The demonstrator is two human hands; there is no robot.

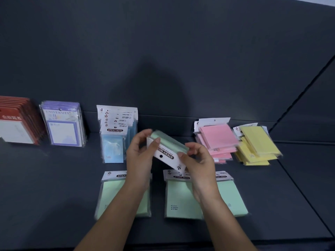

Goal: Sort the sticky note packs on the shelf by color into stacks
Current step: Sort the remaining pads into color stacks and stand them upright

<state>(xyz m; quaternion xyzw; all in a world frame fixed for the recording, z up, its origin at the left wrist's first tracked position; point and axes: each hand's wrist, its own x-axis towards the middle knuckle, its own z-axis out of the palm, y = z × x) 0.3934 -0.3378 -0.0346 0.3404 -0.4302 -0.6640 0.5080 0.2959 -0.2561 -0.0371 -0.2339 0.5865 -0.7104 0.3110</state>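
A green sticky note pack (168, 147) is held up at a tilt between both hands, pinched at its green end by the left hand (139, 156) and at its white header end by the curled fingers of the right hand (197, 160). Right under the wrists, more green packs (183, 198) are laid flat on the dark shelf (54, 196). The blue stack (113, 147) is stood up just left of the left hand, and the pink stack (219, 140) and yellow stack (257, 144) are piled out past the right hand.
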